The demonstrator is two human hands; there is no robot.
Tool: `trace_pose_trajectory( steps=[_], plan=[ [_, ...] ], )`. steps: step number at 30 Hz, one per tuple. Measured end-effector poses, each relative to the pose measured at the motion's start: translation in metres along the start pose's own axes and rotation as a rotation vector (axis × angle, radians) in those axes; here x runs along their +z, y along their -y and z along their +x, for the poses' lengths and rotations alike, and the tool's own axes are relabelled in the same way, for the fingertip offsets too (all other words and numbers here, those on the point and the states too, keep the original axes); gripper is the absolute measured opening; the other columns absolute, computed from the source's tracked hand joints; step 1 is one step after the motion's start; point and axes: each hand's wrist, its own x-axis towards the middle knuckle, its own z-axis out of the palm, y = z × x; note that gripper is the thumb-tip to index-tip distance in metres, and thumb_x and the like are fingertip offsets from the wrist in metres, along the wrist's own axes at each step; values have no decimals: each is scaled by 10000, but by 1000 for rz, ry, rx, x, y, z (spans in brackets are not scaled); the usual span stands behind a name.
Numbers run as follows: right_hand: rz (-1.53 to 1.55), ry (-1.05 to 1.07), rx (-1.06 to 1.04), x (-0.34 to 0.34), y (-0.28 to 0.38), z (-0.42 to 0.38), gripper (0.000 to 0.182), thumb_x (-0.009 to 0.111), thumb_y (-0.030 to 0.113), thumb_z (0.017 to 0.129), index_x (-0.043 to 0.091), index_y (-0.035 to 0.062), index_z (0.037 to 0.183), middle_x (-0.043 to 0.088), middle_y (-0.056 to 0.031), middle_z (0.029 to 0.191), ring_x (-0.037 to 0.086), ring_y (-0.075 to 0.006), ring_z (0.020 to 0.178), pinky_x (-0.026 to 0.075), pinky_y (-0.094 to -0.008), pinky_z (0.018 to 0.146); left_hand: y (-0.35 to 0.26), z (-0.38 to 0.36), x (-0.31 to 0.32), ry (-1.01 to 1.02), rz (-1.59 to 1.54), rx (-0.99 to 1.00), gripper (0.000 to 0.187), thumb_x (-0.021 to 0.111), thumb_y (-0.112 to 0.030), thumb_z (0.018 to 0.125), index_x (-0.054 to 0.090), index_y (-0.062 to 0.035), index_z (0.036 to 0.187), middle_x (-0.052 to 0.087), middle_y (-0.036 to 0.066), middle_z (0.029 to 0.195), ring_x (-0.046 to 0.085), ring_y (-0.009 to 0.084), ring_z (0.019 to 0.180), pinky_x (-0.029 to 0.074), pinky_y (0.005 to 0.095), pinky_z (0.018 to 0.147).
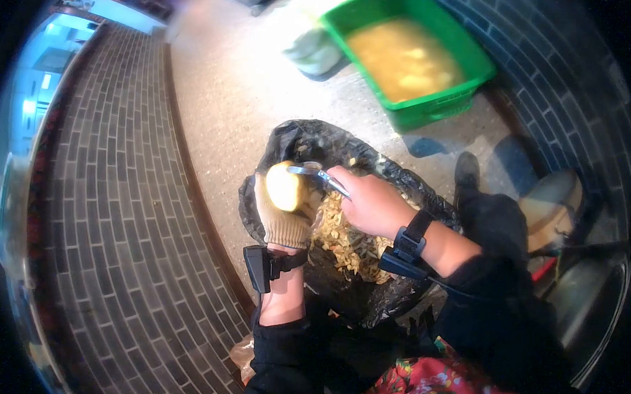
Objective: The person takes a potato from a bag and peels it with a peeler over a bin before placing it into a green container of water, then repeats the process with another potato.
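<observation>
My left hand [284, 220], in a beige knit glove, grips a pale yellow peeled potato [283, 186] over a black plastic bag [311, 142]. My right hand [370, 201], bare, holds a metal peeler [318, 173] whose head rests against the top of the potato. The bag is open and holds a heap of yellowish peelings [345, 242] directly under both hands. Black bands with small devices sit on both wrists.
A green plastic crate [452, 104] of yellowish water with peeled pieces stands on the speckled floor at the upper right. A grey brick wall runs along the left, another at the far right. A metal basin [589, 300] sits at the right edge. Floral cloth covers my lap.
</observation>
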Motion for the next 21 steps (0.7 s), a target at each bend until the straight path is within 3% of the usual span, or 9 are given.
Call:
trace_pose_trajectory(
  steps=[5, 7, 11, 13, 21],
  plan=[
    [1, -25, -1, -1, 0, 1, 439, 531, 80, 806, 483, 77, 1243, 651, -236, 782, 642, -420, 765, 500, -509, 698, -1, 6, -6, -30, 52, 41, 580, 407, -598, 930, 596, -63, 1051, 667, 105, 865, 657, 216, 685, 526, 251, 494],
    [7, -30, 7, -2, 1, 0, 442, 531, 74, 806, 481, 75, 1246, 650, -234, 777, 641, -422, 764, 499, -509, 695, -7, 3, -12, 64, 141, -61, 551, 432, -566, 942, 594, -50, 1052, 664, 98, 865, 656, 208, 703, 537, 277, 519],
    [-31, 2, -2, -2, 1, 0, 460, 541, 80, 824, 471, 87, 1279, 651, -231, 795, 641, -414, 763, 506, -494, 696, -4, -2, -4, 94, 203, -34, 469, 486, -490, 953, 593, -43, 1046, 660, 96, 853, 653, 198, 703, 538, 286, 531],
    [-49, 25, 11, -3, 3, -1, 475, 547, 92, 840, 459, 104, 1307, 653, -235, 821, 640, -411, 764, 511, -485, 697, -1, -4, -1, 47, 237, -42, 389, 535, -421, 951, 595, -44, 1027, 658, 91, 845, 645, 190, 675, 528, 270, 539],
    [-146, 113, 93, -4, 4, 2, 485, 546, 88, 838, 445, 89, 1313, 647, -220, 771, 638, -405, 725, 510, -482, 665, -2, 5, -5, 56, 334, -28, 336, 567, -388, 935, 607, -60, 994, 649, 75, 804, 623, 173, 646, 466, 255, 501]
  ],
)
